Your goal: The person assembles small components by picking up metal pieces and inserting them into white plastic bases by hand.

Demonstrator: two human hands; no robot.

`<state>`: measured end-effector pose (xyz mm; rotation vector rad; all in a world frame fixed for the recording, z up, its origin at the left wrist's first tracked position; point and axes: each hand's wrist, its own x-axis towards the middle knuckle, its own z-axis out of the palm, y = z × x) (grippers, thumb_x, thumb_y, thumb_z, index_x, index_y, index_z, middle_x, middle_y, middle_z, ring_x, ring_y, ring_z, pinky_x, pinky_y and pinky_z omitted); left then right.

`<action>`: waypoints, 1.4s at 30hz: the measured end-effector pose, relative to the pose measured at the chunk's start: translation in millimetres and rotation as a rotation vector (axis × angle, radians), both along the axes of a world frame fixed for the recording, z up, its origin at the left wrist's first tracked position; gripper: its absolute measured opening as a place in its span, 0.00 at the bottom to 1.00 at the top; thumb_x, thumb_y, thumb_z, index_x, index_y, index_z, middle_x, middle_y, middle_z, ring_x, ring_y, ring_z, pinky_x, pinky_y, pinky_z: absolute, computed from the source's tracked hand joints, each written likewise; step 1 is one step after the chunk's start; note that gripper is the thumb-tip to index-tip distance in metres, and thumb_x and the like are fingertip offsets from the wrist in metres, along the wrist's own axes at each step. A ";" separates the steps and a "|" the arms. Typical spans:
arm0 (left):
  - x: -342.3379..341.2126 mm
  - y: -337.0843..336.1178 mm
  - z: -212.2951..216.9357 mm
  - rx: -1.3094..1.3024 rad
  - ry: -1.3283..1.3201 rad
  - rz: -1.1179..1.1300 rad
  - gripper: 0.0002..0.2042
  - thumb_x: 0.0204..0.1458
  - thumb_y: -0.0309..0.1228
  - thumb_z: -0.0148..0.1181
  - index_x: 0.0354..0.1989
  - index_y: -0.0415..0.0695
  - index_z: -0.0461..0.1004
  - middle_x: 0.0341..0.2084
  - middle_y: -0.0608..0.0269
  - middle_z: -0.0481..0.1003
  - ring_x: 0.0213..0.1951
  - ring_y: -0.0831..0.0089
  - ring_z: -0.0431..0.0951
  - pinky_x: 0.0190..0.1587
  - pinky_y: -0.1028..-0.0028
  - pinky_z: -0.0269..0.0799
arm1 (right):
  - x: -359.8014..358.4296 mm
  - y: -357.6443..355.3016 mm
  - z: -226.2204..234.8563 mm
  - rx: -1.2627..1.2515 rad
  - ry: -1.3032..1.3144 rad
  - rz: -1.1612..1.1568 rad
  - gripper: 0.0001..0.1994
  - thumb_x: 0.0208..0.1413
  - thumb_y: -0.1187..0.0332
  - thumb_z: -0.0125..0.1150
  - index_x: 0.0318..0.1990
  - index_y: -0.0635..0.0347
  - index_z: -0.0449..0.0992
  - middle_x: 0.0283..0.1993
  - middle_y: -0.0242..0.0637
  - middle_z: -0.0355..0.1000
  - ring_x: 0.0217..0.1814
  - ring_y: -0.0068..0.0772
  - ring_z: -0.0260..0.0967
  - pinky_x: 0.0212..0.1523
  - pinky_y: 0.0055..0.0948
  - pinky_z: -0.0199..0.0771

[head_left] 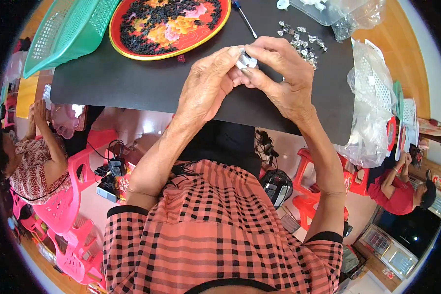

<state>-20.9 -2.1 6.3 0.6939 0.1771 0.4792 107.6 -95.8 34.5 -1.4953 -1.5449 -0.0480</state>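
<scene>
Above the dark table (152,88), my two hands meet around a small white and clear plastic piece (246,60) with a dark spot on it. My left hand (208,81) pinches it from the left, thumb on top and fingers curled beneath. From the other side, my right hand (284,66) grips it between thumb and forefinger. Its underside is hidden by the fingers. Just beyond my right hand lies a scatter of small clear and metallic parts (304,45). A red flowered tray (191,41) with many small black pieces sits to the left of them.
A green plastic basket (66,41) stands at the far left. Beyond my hands lies a screwdriver (246,20). Clear plastic bags (370,103) hang over the right edge, with a clear container (323,10) at the back. People sit on both sides, near pink chairs (66,206) and red stools.
</scene>
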 end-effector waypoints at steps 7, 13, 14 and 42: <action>0.9 -0.3 -5.0 0.081 0.009 0.036 0.14 0.61 0.35 0.45 0.39 0.35 0.70 0.29 0.63 0.71 0.31 0.76 0.71 0.38 0.75 0.69 | 7.4 3.0 -3.9 -0.040 -0.074 0.016 0.18 0.37 0.74 0.70 0.40 0.58 0.77 0.38 0.35 0.72 0.36 0.29 0.70 0.34 0.24 0.72; 1.6 -1.6 -3.8 0.083 0.044 0.040 0.15 0.61 0.35 0.44 0.37 0.35 0.71 0.28 0.62 0.71 0.30 0.75 0.70 0.37 0.74 0.69 | 1.6 -0.8 -7.6 -0.073 0.111 -0.015 0.17 0.40 0.72 0.69 0.41 0.58 0.77 0.39 0.37 0.73 0.36 0.27 0.71 0.37 0.23 0.72; 2.1 -1.2 -3.9 0.076 0.058 0.046 0.15 0.61 0.35 0.44 0.37 0.35 0.71 0.28 0.61 0.71 0.30 0.75 0.71 0.37 0.74 0.69 | 1.8 -0.9 -7.9 -0.087 0.107 -0.020 0.16 0.41 0.73 0.68 0.42 0.59 0.77 0.41 0.38 0.73 0.37 0.25 0.70 0.39 0.23 0.72; 2.0 -3.1 -9.1 0.202 0.084 0.042 0.17 0.62 0.38 0.42 0.38 0.34 0.70 0.24 0.62 0.70 0.28 0.75 0.71 0.37 0.75 0.70 | 9.9 -0.8 -10.4 0.089 -0.200 0.005 0.14 0.35 0.75 0.67 0.35 0.57 0.78 0.34 0.32 0.72 0.34 0.31 0.68 0.34 0.27 0.70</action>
